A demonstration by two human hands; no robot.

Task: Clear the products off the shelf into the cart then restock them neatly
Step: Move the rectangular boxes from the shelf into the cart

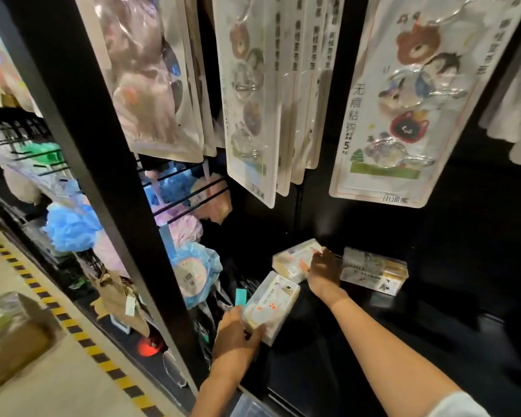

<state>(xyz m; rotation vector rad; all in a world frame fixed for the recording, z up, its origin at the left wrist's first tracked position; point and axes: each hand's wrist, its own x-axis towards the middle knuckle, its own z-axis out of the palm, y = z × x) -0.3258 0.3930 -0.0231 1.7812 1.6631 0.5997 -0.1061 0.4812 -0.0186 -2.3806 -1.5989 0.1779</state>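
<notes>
Black store shelf [373, 341] low in a dark bay, hanging blister cards of hooks [400, 97] above, bath puffs [73, 227] on pegs past the upright at left, tan floor with yellow-black hazard tape [57, 311] beside. Three clear boxes on the shelf: near box [278, 299] gripped at its front end by left hand [236, 335], middle box [295, 260] under curled fingers of right hand [324, 270], far box [373, 273] just right, untouched.
</notes>
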